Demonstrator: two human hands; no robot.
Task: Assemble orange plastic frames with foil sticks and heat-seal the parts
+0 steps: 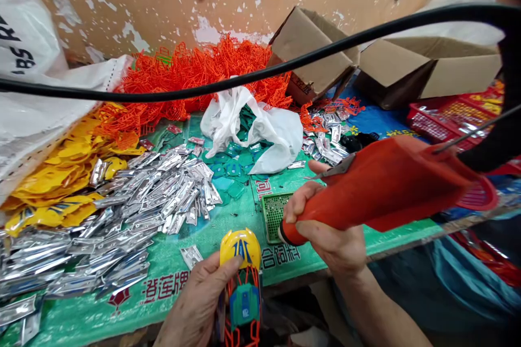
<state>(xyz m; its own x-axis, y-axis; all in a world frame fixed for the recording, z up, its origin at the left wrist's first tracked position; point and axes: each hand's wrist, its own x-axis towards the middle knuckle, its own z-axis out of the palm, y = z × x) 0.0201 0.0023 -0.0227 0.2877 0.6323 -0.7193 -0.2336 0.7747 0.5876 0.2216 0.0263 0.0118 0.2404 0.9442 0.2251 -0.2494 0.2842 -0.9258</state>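
Observation:
My left hand [199, 298] is closed around a toy car [245, 303] at the table's front edge. The car has a yellow front [240, 244], a green middle part and orange frame bars. My right hand [329, 238] grips a red electric screwdriver [382, 184], its nose slanting down to the left. That nose is over the near right side of a small green basket [271, 217] with tiny metal pieces in it; its bit does not show. A single silver part [191, 256] lies just beyond my left hand.
Piles of silver parts [163, 195], yellow shells [69, 157] and orange frames [195, 76] cover the left and back. Green parts [232, 168] spill from a white bag [277, 135]. Cardboard boxes [317, 54] and a red basket [431, 122] stand right. A black cable [228, 85] crosses the view.

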